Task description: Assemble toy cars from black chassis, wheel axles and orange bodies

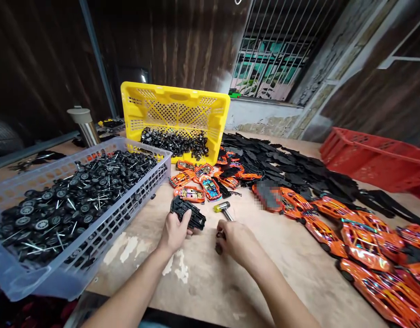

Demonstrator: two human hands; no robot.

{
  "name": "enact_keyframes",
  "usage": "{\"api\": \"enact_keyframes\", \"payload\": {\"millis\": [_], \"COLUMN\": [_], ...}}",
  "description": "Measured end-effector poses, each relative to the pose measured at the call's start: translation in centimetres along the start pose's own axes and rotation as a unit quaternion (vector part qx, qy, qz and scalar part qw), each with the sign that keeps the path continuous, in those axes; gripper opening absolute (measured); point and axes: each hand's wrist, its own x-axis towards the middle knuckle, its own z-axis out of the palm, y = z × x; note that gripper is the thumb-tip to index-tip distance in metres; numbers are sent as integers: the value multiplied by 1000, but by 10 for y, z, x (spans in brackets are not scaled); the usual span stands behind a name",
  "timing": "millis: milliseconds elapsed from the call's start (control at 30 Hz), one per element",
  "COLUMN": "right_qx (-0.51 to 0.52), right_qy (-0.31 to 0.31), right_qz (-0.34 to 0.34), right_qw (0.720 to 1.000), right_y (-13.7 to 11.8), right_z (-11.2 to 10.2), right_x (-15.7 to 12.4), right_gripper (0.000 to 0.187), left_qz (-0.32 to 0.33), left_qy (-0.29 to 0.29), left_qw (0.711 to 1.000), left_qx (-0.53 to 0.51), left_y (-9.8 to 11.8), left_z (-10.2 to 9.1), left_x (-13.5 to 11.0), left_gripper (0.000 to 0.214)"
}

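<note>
My left hand [173, 231] grips a black plastic toy car chassis [192, 214] above the table, thumb on top. Beside it, my right hand [235, 239] is closed with its fingertips pinching a small dark part that looks like a toy wheel [219, 247], mostly hidden by the fingers. Just beyond the right hand is a hammer [222, 207] with a yellow-tipped head. Its metal shaft runs back toward the hand, which covers the rest. Several orange toy car bodies [189, 194] lie past the chassis.
At left, a clear plastic basket [141, 200] holds many black wheels on metal axles. A yellow crate [177, 97] stands tilted behind, with more wheels inside. Flat black parts [285, 164] spread across the back right. Orange cars [333, 209] line the right, near a red crate [374, 157].
</note>
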Motion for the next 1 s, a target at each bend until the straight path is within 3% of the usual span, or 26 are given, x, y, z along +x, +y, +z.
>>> {"api": "enact_keyframes", "payload": {"millis": [67,167,267,400,633,800,1000], "right_qx": [89,213,194,166,174,125,159], "right_qy": [82,239,293,329,349,341,314], "right_qz": [-63,-186,-230,-220,-245,-227,-183], "right_qw": [991,929,907,903,888,904,918], "right_y": [-2,-9,-14,-16,-17,-18,-15], "right_z": [2,16,36,48,46,45,44], "right_x": [0,6,14,18,15,15,16], "right_gripper": [15,17,9,8,9,9,12], "left_qz": [-5,3,25,58,76,75,102], "left_qy": [4,-11,0,22,30,39,21], "left_qw": [1000,1000,999,996,992,990,994], "left_qx": [13,24,44,65,92,111,-40], "left_y": [2,2,2,4,5,5,-2], "left_z": [1,2,1,-1,-1,-3,1], "left_x": [-1,-2,-3,-4,-5,-8,-4], "left_gripper": [37,41,45,46,46,49,32]}}
